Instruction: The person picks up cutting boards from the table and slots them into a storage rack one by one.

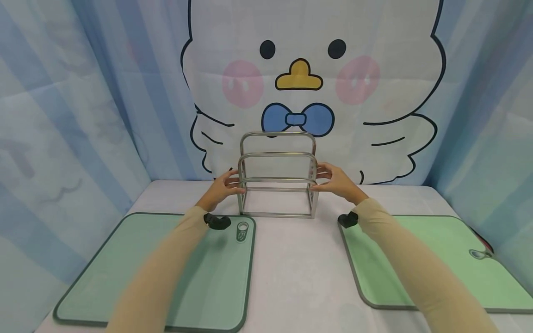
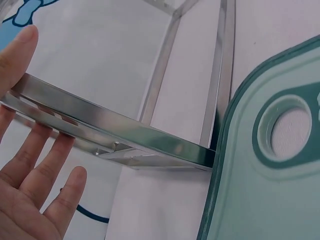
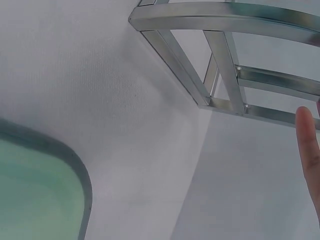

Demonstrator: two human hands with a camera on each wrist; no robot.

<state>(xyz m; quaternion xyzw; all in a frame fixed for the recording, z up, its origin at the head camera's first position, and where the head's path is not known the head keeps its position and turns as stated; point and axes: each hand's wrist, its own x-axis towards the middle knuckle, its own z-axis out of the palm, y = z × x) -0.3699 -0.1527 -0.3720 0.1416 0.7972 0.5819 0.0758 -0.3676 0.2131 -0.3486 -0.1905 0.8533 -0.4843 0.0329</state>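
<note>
A silver metal rack (image 1: pixel 276 215) with several upright hoops stands on the white table at the back centre. My left hand (image 1: pixel 218 189) holds its left side, and my right hand (image 1: pixel 338 185) grips the right side. In the left wrist view, the thumb lies over a flat bar of the rack (image 2: pixel 115 119) while fingertips (image 2: pixel 62 142) touch it from the other side. The right wrist view catches the rack's side bars (image 3: pixel 220 19) and one finger (image 3: pixel 307 140); the rest of that hand is out of that frame. Nothing sits between the hoops.
A blue-green cutting board (image 1: pixel 137 249) with a hole in its corner lies at left, under my forearm. At right lies a light green cutting board (image 1: pixel 374 259) with a grey edge. Behind the rack hangs a curtain (image 1: pixel 300 27) with a cartoon bird.
</note>
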